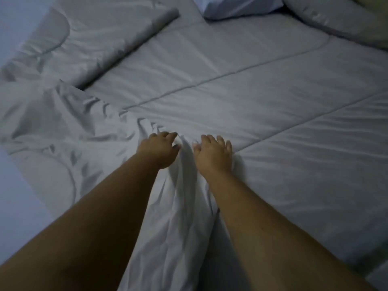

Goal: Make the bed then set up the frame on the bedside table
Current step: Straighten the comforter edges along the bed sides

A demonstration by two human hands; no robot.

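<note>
A grey quilted duvet (241,85) covers the bed, flat on the right and rumpled on the left. Its far left corner (117,36) is folded back over itself. My left hand (160,150) rests on a bunched ridge of the duvet, fingers curled into the fabric. My right hand (214,153) lies flat on the duvet just right of that ridge, fingers spread. A raised fold of cloth runs between my two forearms toward me. No frame or bedside table is in view.
A pale blue-white pillow (237,5) lies at the head of the bed, with a grey pillow (336,19) to its right. The light floor (14,185) shows along the bed's left side.
</note>
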